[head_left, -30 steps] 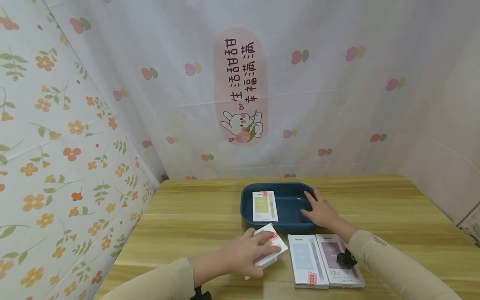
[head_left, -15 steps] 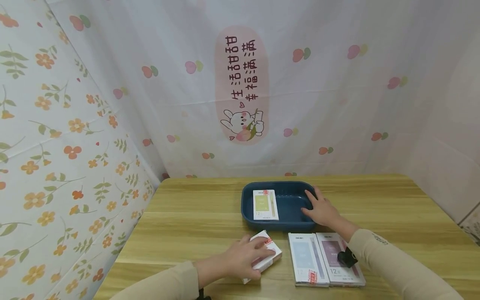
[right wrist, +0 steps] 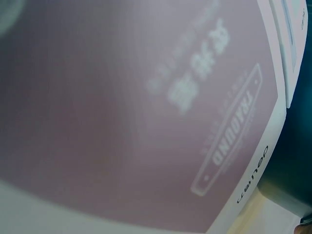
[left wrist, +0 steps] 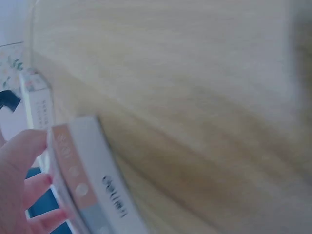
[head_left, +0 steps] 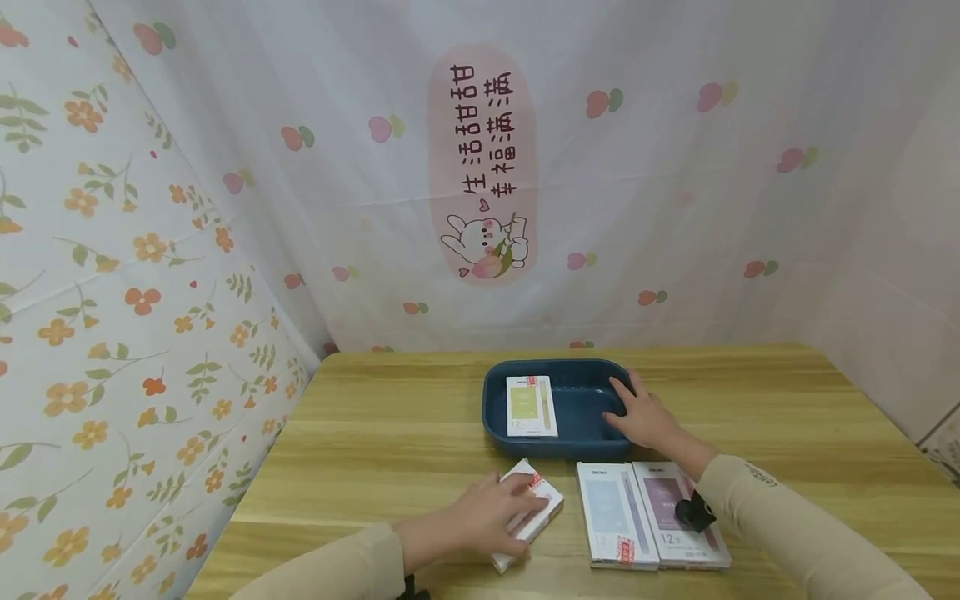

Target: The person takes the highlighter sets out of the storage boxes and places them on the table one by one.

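Observation:
My left hand (head_left: 491, 512) grips a white pen box (head_left: 550, 502) with a red seal sticker, low over the table in front of the tray. In the left wrist view, the thumb and fingers of the left hand (left wrist: 17, 175) lie along one side of this pen box (left wrist: 114, 183), whose edge shows pinkish and grey bands. Spread over the right rim of the blue tray (head_left: 573, 448), my right hand (head_left: 647, 419) rests with fingertips just inside. A white pen box with a green panel (head_left: 532, 407) leans at the tray's left side.
Right of the left hand lie a pen box with a light blue panel (head_left: 611, 512) and one with a purple panel (head_left: 671, 517), side by side. The right forearm passes above the purple one. A patterned curtain (head_left: 360, 200) hangs behind the wooden table (head_left: 360, 450).
The left hand has lowered the tilted pen box toward the table, moving slightly left and nearer, so it now lies flatter. The right hand has stayed at the tray's rim.

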Demonstrator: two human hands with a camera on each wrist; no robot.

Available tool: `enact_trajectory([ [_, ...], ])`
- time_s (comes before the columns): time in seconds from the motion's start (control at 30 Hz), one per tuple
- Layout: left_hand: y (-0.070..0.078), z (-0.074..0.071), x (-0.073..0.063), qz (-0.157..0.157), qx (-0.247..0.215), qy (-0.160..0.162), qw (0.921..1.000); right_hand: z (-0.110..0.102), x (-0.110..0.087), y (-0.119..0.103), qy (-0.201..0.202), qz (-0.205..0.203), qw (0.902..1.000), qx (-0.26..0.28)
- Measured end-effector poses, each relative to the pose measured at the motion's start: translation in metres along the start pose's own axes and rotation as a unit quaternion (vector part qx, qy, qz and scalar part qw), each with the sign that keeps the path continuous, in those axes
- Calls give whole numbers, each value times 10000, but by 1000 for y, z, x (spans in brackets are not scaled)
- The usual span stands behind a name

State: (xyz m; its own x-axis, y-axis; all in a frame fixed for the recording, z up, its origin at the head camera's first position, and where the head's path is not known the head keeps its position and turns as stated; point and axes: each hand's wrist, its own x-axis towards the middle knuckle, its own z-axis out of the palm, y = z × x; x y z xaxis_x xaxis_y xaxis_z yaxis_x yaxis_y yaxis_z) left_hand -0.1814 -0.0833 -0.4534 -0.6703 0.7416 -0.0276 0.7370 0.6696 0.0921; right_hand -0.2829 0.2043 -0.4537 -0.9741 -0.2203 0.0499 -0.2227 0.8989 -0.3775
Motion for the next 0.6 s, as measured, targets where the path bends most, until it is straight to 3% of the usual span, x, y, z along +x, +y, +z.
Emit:
enact_trajectory([
  [0.17,-3,-9,4,-54,-111,-601,9981,0,1,1,-19,8,10000,-39],
  [0.3,-7,-15,6,187,-212,-1071,9939,-1,1,1,7,19,10000,-25],
  [0.43,-7,-19,9,454,-150,-1264,9908,-1,1,1,25,32,10000,-31],
  [0.6,0,-24,10,323,-118,-1496,9881,0,1,1,4,3,10000,-89],
])
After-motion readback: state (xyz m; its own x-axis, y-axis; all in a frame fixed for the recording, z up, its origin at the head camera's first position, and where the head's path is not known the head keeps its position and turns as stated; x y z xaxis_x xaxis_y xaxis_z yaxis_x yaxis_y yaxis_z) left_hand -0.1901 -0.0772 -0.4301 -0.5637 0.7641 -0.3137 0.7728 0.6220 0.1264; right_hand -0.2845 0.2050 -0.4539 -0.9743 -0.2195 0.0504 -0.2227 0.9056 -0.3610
